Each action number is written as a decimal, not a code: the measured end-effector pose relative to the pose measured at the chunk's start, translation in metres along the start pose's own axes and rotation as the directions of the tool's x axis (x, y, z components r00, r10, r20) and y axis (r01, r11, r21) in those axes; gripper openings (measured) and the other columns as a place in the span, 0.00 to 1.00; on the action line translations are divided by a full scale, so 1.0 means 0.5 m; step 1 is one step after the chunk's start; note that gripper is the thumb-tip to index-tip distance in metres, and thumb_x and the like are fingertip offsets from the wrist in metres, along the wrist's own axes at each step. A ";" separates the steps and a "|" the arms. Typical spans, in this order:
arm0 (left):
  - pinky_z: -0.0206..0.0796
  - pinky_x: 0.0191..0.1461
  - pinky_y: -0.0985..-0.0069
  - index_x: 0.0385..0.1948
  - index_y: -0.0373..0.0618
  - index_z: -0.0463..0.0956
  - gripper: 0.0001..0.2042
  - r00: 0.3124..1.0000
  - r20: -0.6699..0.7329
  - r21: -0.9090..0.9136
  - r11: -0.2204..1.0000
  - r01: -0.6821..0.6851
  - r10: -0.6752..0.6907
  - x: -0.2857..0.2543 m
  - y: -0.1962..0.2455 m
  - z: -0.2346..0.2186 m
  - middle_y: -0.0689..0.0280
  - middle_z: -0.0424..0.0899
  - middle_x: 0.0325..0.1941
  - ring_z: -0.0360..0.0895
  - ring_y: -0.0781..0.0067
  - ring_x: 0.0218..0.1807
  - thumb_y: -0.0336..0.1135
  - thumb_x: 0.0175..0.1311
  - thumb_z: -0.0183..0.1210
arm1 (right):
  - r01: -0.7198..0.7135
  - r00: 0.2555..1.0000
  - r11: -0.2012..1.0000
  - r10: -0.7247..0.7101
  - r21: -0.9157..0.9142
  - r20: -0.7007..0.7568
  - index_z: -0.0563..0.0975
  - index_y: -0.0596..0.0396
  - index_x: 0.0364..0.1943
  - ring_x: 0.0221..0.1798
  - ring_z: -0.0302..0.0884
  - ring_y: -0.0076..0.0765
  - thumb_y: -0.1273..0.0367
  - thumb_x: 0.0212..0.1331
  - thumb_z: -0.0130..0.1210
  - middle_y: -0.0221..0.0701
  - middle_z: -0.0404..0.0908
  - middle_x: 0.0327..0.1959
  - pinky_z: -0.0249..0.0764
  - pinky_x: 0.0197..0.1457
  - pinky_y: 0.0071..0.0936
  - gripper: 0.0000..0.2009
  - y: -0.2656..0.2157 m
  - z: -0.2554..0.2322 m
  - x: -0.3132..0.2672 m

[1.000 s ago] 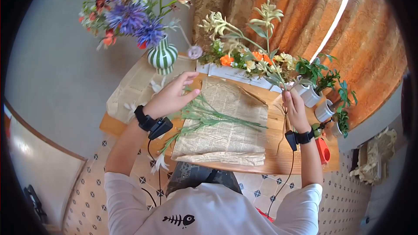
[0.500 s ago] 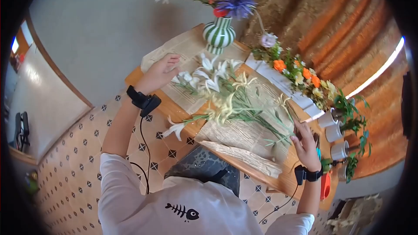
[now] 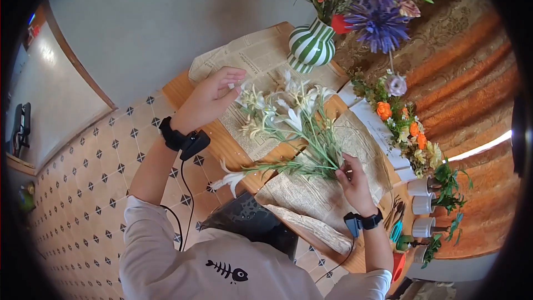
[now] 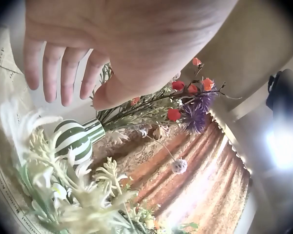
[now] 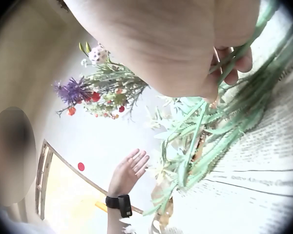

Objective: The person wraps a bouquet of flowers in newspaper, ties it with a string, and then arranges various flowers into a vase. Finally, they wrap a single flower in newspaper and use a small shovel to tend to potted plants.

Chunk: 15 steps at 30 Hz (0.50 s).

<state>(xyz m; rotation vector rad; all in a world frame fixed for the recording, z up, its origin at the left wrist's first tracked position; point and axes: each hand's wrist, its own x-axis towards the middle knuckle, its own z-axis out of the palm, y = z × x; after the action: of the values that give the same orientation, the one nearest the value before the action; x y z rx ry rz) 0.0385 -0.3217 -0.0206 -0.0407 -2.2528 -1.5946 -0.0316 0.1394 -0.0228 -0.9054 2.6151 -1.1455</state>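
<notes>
My right hand [image 3: 358, 186] pinches green flower stems [image 3: 330, 158] between thumb and fingers, over the sheet of printed paper [image 3: 305, 194]. In the right wrist view, stems [image 5: 229, 63] pass by the curled fingers, and more lie loosely below. Cream kangaroo-paw-like blooms and white lilies [image 3: 294, 119] spread towards the left hand. One white lily [image 3: 229, 179] leans out past the table's front edge. My left hand [image 3: 208, 97] hovers beside the blooms with its fingers extended. The left wrist view shows its palm and straight fingers [image 4: 51, 73] holding nothing, above blurred pale flowers [image 4: 78, 195].
A green-and-white striped vase [image 3: 312, 47] with purple and red flowers stands at the table's far end. Along the curtain side are a white box [image 3: 380, 128] of orange and cream flowers and several white pots [image 3: 423, 204]. Turquoise-handled scissors [image 3: 396, 230] lie near the right forearm.
The right hand has lowered the raised cream-flowered stem onto the other stems and moved left along the paper with them. The left hand stays extended near the blooms. The head view has turned.
</notes>
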 end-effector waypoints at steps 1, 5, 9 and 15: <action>0.69 0.76 0.65 0.66 0.40 0.74 0.18 1.000 -0.003 -0.007 1.000 0.012 -0.012 -0.007 0.007 0.007 0.58 0.83 0.67 0.79 0.66 0.70 0.32 0.79 0.61 | -0.014 1.000 0.999 0.015 -0.031 0.019 0.73 0.57 0.70 0.47 0.78 0.35 0.82 0.67 0.62 0.36 0.74 0.45 0.78 0.53 0.29 0.27 0.009 0.012 0.005; 0.66 0.77 0.63 0.65 0.43 0.75 0.20 0.989 0.102 0.138 0.983 -0.121 0.108 -0.039 0.086 0.030 0.60 0.81 0.66 0.77 0.64 0.70 0.33 0.75 0.64 | -0.142 0.987 0.986 0.134 0.090 0.090 0.70 0.56 0.71 0.50 0.79 0.31 0.81 0.71 0.59 0.34 0.77 0.47 0.77 0.57 0.29 0.26 0.018 0.037 0.010; 0.68 0.67 0.63 0.60 0.46 0.79 0.19 0.810 0.528 0.290 0.842 -0.455 0.255 -0.078 0.139 0.093 0.60 0.82 0.58 0.79 0.57 0.61 0.37 0.69 0.67 | -0.229 0.973 0.960 0.224 0.161 0.050 0.69 0.56 0.70 0.51 0.77 0.26 0.80 0.74 0.57 0.31 0.78 0.48 0.75 0.58 0.27 0.22 0.008 0.041 0.015; 0.65 0.60 0.70 0.51 0.50 0.81 0.16 0.649 0.728 0.433 0.587 -0.684 0.220 -0.128 0.099 0.200 0.67 0.79 0.46 0.78 0.68 0.58 0.36 0.61 0.62 | -0.223 0.975 0.946 0.215 0.235 0.057 0.70 0.56 0.65 0.50 0.71 0.22 0.82 0.75 0.54 0.27 0.75 0.49 0.70 0.60 0.22 0.19 0.019 0.046 0.009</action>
<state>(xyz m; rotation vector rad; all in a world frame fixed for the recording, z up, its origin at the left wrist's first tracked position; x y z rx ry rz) 0.0811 -0.2004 -0.0246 -1.0328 -2.8112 -0.3741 -0.0312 0.1276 -0.0451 -0.5634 2.4092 -1.3355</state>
